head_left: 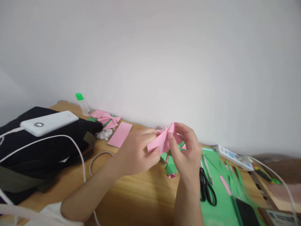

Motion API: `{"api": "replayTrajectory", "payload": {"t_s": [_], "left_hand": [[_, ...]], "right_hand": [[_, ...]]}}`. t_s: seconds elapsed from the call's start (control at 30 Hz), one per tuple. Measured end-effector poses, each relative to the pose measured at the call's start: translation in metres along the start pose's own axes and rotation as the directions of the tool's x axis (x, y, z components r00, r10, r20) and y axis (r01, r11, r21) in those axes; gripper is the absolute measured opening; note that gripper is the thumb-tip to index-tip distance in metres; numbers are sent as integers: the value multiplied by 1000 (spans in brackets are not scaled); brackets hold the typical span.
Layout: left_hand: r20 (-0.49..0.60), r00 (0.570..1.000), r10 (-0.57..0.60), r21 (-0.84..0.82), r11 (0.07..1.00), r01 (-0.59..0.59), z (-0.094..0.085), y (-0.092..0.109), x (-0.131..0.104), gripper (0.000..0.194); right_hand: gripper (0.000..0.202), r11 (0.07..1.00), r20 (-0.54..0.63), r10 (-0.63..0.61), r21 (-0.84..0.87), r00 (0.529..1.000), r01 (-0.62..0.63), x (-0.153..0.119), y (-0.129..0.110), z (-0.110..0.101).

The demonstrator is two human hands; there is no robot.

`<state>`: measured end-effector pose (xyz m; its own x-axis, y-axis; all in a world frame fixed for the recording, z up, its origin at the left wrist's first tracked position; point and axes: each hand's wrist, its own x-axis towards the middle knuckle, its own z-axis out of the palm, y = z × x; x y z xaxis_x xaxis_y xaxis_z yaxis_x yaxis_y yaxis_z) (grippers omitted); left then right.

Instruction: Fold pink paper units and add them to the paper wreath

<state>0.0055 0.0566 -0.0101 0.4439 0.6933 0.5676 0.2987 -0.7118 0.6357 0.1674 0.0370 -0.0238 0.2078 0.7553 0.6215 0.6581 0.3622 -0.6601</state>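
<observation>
A pink folded paper piece (162, 142), with creased points standing up at its top, is held in the air between both hands. My left hand (138, 152) pinches its left side, thumb below and fingers behind. My right hand (188, 147) grips the right side between thumb and fingers. Partly hidden beneath lie green and pink folded paper pieces (171, 168) on the wooden table (141, 197). To the left of my hands rests a flat pink paper rectangle (120, 134).
Black-handled scissors (207, 190) lie on a green sheet (216, 210) with paper strips. A power strip (231, 157) runs along the wall. At left are a glue bottle (83, 105), folded pink papers (109, 120), and a white power bank (50, 123) on black cloth (35, 157).
</observation>
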Motion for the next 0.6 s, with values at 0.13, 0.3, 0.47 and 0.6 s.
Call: {"api": "replayTrajectory", "payload": {"t_s": [0.13, 0.3, 0.47, 0.6], "left_hand": [[2, 993, 117, 70, 991, -117, 2, -3, -2, 15], [3, 982, 191, 129, 973, -190, 5, -5, -3, 11], [23, 977, 211, 166, 963, -212, 3, -3, -2, 12], [48, 977, 209, 201, 956, -215, 4, -3, -3, 14]], "right_hand": [[32, 995, 35, -70, -62, 997, 72, 0, -2, -5], [26, 973, 23, -169, -155, 985, 170, 1, -6, -7], [23, 982, 58, -146, -110, 988, 152, 2, -9, -9], [24, 984, 50, -143, -103, 988, 148, 2, -9, -7]]}}
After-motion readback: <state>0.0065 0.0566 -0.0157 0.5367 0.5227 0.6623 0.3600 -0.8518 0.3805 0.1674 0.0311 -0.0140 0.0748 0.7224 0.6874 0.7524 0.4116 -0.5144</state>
